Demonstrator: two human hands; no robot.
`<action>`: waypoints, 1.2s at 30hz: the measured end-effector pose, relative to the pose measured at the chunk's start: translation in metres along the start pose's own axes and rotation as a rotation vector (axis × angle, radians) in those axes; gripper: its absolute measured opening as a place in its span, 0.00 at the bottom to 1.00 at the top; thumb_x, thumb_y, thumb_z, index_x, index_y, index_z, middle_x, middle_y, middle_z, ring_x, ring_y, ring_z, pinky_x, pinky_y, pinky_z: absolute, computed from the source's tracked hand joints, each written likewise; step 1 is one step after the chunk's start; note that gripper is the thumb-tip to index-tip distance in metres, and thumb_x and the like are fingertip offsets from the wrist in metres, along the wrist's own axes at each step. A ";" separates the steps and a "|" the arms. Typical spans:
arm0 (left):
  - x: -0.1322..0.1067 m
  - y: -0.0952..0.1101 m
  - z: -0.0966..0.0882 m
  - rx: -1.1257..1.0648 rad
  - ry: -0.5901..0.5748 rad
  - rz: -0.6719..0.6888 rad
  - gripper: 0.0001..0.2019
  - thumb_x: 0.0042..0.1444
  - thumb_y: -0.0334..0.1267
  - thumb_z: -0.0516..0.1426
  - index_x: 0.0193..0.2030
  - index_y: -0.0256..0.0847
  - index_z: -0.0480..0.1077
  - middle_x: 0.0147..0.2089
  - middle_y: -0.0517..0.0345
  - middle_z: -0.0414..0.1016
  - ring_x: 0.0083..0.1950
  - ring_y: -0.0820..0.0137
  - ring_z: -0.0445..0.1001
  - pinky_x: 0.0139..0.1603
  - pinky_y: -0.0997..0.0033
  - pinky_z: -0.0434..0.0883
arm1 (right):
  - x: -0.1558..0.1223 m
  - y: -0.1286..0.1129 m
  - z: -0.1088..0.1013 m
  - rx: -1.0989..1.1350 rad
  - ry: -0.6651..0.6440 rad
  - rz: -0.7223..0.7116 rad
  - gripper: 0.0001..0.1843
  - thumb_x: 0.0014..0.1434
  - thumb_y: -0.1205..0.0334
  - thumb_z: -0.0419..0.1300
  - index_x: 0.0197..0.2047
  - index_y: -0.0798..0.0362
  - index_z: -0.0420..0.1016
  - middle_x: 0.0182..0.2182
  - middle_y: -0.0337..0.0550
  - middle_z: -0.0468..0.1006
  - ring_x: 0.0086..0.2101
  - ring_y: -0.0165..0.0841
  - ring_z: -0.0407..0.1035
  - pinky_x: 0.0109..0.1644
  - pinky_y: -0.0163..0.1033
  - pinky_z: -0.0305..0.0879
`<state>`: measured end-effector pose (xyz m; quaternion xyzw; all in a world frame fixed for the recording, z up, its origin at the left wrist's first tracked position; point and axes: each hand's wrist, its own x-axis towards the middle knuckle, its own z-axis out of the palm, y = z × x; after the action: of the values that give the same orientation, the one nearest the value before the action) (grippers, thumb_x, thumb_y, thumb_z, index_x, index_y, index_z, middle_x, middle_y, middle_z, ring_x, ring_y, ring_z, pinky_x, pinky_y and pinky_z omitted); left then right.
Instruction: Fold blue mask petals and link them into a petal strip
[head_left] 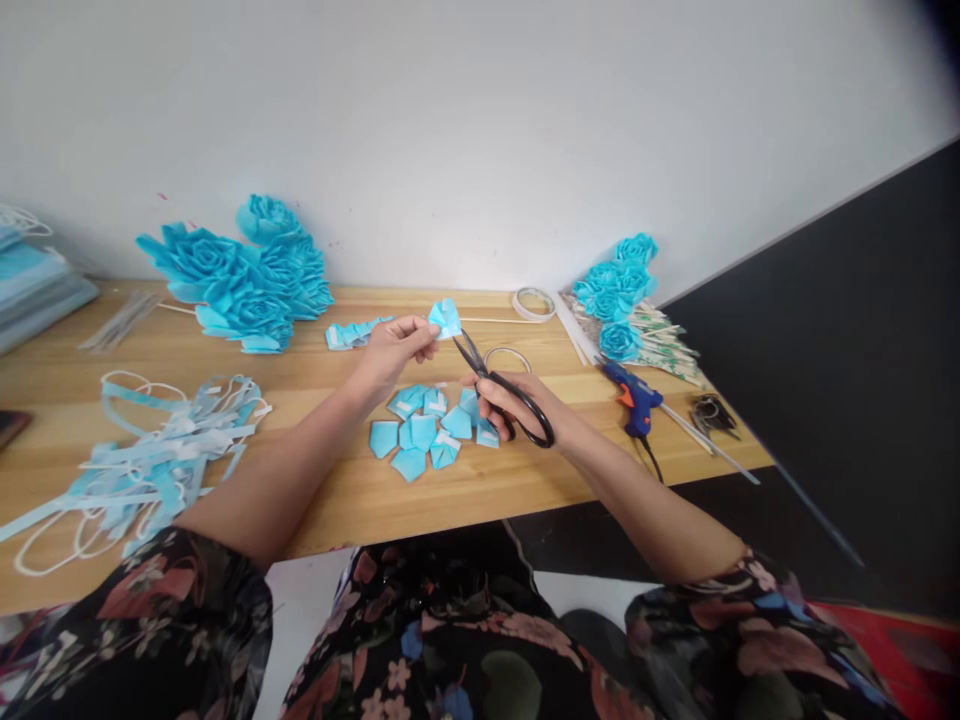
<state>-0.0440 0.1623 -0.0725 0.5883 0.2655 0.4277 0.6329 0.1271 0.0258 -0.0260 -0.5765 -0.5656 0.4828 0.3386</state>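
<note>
Between the thumb and fingers of my left hand is a small blue petal piece, held up above the table. My right hand grips black-handled scissors, their blades pointing up and left with the tips close to the petal piece's lower edge. Whether the blades touch it I cannot tell. Below both hands lie several cut blue pieces, some with white strips on them. Just behind my left hand lies a gathered blue strip.
Bunches of blue flowers stand at the back left and back right. Blue-and-white scraps with loops lie at left, near stacked face masks. A tape roll, a blue glue gun and thin sticks are on the table.
</note>
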 end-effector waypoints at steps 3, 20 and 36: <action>0.000 0.000 0.000 0.005 -0.016 0.005 0.17 0.49 0.49 0.66 0.24 0.37 0.71 0.24 0.59 0.71 0.25 0.76 0.65 0.29 0.74 0.62 | 0.001 -0.001 -0.001 0.002 0.009 -0.005 0.30 0.59 0.36 0.57 0.41 0.59 0.75 0.24 0.37 0.69 0.19 0.24 0.62 0.21 0.32 0.60; -0.001 0.000 0.004 0.021 -0.037 -0.012 0.17 0.47 0.49 0.67 0.23 0.38 0.71 0.24 0.59 0.72 0.26 0.76 0.66 0.30 0.73 0.63 | 0.009 0.008 0.003 0.025 0.036 -0.009 0.35 0.58 0.37 0.58 0.54 0.61 0.74 0.23 0.35 0.68 0.16 0.22 0.60 0.18 0.30 0.57; -0.002 0.002 0.004 -0.021 -0.070 -0.024 0.18 0.45 0.49 0.68 0.23 0.38 0.69 0.23 0.60 0.72 0.25 0.76 0.66 0.30 0.73 0.63 | 0.007 0.008 0.005 0.026 0.064 -0.004 0.36 0.57 0.36 0.58 0.52 0.60 0.76 0.21 0.33 0.67 0.14 0.22 0.59 0.16 0.29 0.55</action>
<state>-0.0423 0.1586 -0.0700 0.5931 0.2458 0.4019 0.6530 0.1238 0.0306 -0.0360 -0.5861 -0.5493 0.4708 0.3649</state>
